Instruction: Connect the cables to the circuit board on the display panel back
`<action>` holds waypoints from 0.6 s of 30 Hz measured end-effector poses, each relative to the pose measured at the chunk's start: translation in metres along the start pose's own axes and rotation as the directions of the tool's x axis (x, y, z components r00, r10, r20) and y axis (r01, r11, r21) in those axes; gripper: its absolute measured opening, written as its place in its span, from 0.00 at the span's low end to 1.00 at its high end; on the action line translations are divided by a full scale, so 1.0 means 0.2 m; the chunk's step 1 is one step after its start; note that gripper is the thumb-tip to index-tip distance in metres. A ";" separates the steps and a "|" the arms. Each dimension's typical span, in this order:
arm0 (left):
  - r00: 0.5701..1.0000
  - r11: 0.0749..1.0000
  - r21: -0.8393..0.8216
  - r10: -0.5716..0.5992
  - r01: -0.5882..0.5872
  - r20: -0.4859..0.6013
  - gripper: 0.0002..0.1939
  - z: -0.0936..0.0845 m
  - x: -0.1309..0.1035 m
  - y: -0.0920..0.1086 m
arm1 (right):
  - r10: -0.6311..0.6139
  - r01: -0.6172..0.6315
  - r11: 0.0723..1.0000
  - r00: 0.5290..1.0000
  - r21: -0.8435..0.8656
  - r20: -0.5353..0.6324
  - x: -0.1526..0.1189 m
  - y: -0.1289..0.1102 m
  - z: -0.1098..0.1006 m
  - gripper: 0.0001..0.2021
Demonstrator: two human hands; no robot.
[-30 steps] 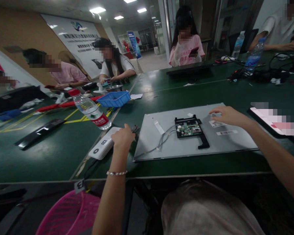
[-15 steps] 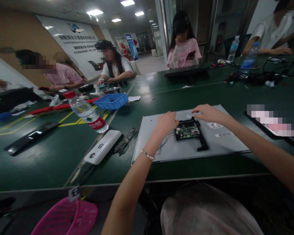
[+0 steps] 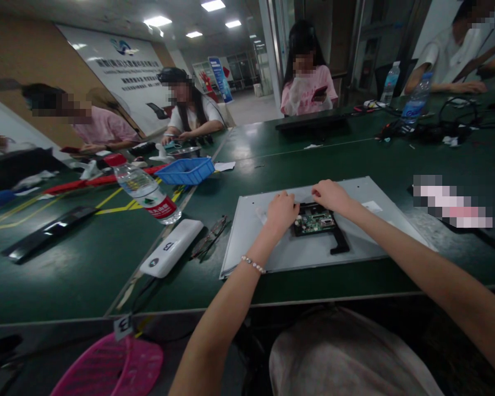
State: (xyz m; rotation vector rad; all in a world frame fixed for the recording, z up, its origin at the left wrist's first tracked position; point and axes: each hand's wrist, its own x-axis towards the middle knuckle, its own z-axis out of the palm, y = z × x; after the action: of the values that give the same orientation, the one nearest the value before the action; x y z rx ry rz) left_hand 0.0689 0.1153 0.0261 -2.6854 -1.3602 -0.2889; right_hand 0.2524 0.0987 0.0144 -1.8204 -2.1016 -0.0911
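Note:
A grey metal panel (image 3: 247, 231) lies flat on the green table in front of me. On it sits a black bracket (image 3: 341, 242) around a green circuit board (image 3: 315, 221). My left hand (image 3: 281, 212), a beaded bracelet at its wrist, is curled at the left upper corner of the bracket. My right hand (image 3: 330, 195) is closed just above the bracket's top edge, fingertips pressed together. Whatever either hand holds is too small or hidden to make out. A white label (image 3: 372, 207) shows on the panel right of my right hand.
Left of the panel are glasses (image 3: 209, 237), a white power bank (image 3: 172, 248), a water bottle (image 3: 148, 192) and a blue basket (image 3: 185, 171). A phone (image 3: 454, 206) lies at the right. Several people sit across the table (image 3: 256, 148). A pink basket (image 3: 107, 366) stands below.
My right hand has moved left and closed, coming nearer my left hand over the bracket's top. My left hand has shifted slightly. The white scrap near my right fingers no longer shows.

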 end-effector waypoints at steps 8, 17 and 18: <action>1.000 0.998 -0.066 0.004 -0.004 -0.001 0.12 0.01 0.00 -0.01 | 0.099 -0.072 0.954 0.992 0.290 -0.077 -0.01 0.05 -0.05 0.11; 0.989 0.772 -0.620 0.071 -0.138 -0.133 0.16 -0.02 0.04 -0.03 | -0.065 0.082 0.717 0.997 0.692 -0.050 -0.07 0.02 -0.15 0.12; 0.990 0.740 -0.658 0.084 -0.138 -0.113 0.14 -0.02 0.04 -0.03 | -0.080 0.099 0.714 0.995 0.693 -0.060 -0.08 0.01 -0.16 0.12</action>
State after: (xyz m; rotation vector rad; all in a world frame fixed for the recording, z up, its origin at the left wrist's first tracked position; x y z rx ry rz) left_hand 0.0692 0.1244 0.0326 -3.2445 -1.2284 -1.0388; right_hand 0.2626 0.0750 0.0385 -1.2372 -1.8310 0.5831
